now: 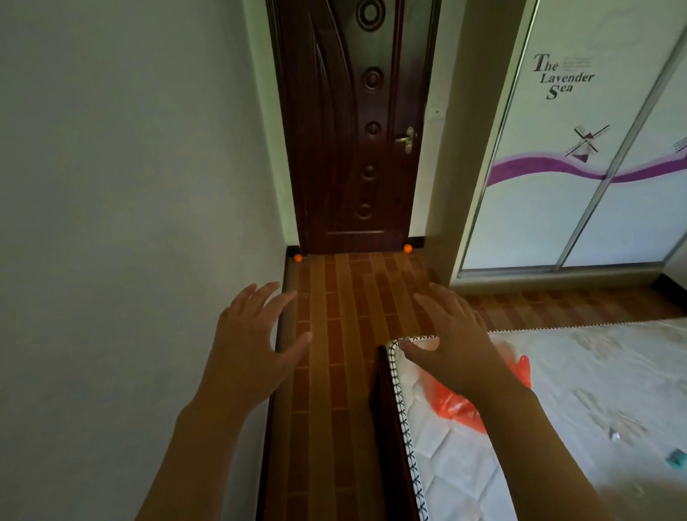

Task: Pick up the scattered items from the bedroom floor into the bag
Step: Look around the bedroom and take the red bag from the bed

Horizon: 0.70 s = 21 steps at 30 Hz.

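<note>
Two small orange balls lie on the brown tiled floor against the foot of the dark door, one at the left corner and one at the right corner. An orange plastic bag lies on the white mattress, partly hidden under my right forearm. My left hand hovers over the left strip of floor, fingers spread, holding nothing. Above the mattress corner, my right hand is held out with spread fingers and holds nothing. Both hands are well short of the balls.
A narrow floor strip runs between the left wall and the bed's dark frame toward the closed door. A sliding wardrobe stands at the right. A small teal object and a tiny shiny piece lie on the mattress.
</note>
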### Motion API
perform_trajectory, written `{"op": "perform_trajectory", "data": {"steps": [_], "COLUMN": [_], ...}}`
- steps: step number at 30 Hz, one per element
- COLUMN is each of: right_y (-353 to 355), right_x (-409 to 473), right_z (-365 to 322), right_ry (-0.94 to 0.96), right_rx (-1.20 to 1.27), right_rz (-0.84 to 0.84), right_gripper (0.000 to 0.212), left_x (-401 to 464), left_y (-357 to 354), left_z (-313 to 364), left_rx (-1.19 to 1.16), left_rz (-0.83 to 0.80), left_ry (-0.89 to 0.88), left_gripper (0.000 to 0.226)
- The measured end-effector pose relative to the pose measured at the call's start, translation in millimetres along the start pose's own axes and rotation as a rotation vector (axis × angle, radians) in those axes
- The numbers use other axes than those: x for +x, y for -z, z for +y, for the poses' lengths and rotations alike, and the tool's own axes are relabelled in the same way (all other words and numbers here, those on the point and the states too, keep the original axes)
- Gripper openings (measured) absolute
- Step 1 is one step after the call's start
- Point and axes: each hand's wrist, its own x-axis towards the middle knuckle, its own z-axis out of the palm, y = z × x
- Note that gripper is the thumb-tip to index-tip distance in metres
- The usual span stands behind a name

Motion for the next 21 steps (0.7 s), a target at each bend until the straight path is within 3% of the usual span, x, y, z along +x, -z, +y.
{"op": "perform_trajectory", "data": {"steps": [12, 21], "right_y": [3.5, 2.7], "right_x": [140.0, 227.0], "right_z": [44.5, 72.2], "right_ry": [0.019, -0.059], "right_rx": [-0.006, -0.022], "right_rz": [-0.011, 0.016], "right_gripper": [0.086, 0.078], "left_x": [131.4, 248.5], "left_y": [-49.1, -105.7], "left_z": [-13.8, -30.3], "left_rx": [-0.023, -0.108], "left_rz": [-0.019, -0.041], "left_ry": [0.044, -0.044], "left_gripper": [0.082, 0.079]}}
